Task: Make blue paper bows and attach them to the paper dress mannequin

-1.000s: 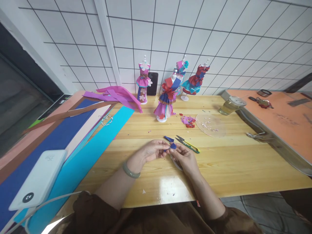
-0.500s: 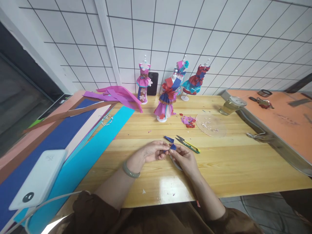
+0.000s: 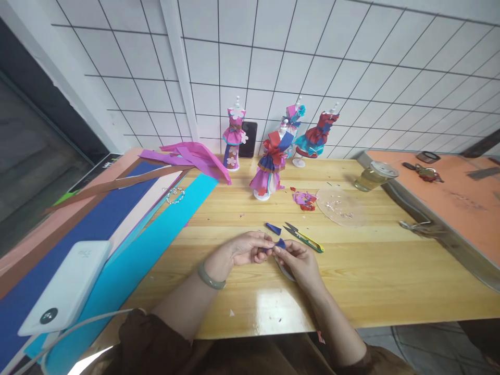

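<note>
Between my two hands is a small piece of dark blue crepe paper [image 3: 280, 244], pinched at the fingertips. My left hand [image 3: 252, 247] closes on its left end, thumb against forefinger. My right hand [image 3: 299, 260] grips the other side from the right. Just beyond the fingers lies a second blue paper piece [image 3: 273, 228], flat on the table. Thread snips [image 3: 304, 238] with a yellow-green handle rest to its right, close to my right hand. A round pale object [image 3: 286, 271] is partly hidden beneath my right hand.
Several small mannequins in paper dresses [image 3: 269, 161] stand at the back, near a phone [image 3: 248, 139]. Paper scraps [image 3: 304, 200], a bead-strewn disc [image 3: 338, 207] and a lidded cup [image 3: 373, 177] are at right. Coloured paper sheets [image 3: 156, 229] and a white power bank [image 3: 66, 286] cover the left.
The camera view has tilted slightly, shifting everything a little lower. Both hands still pinch the blue paper, which has turned slightly between the fingers.
</note>
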A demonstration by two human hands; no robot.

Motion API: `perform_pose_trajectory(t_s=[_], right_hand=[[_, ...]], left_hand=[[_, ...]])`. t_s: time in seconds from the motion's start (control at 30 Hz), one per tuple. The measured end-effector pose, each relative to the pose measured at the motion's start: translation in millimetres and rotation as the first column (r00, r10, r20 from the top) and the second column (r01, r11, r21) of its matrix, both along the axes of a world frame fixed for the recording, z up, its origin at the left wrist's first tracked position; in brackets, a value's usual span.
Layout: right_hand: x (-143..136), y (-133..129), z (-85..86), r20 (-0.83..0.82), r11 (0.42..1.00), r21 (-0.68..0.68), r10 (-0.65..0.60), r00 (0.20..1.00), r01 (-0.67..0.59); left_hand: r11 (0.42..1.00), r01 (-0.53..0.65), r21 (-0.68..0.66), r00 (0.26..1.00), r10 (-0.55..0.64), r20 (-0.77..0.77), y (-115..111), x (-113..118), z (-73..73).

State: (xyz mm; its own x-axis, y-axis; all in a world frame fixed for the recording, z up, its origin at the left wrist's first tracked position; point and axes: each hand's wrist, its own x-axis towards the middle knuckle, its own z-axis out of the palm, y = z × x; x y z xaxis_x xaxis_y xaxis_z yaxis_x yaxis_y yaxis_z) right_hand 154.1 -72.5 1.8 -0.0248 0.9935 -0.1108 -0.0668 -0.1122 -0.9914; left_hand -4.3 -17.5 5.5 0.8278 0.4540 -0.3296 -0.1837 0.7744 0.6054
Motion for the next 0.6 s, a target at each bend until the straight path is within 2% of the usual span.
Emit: perform_pose_trajectory(t_s=[0.37,0.6], right_hand=[[-0.4,-3.8,8.5,-0.009,0.996,0.016,0.093,0.996,-0.092],[-1.2,-4.9,10.3,0.017,0.995,0.072,0.066,0.998,-0.067]], left_hand=[[0.996,0.071,0.048,0.997,-0.07,-0.028,-2.3,-2.6,5.7],[0.985,-0.004,0.174,1.0,0.009,-0.029,-6.1,-1.2,5.2]])
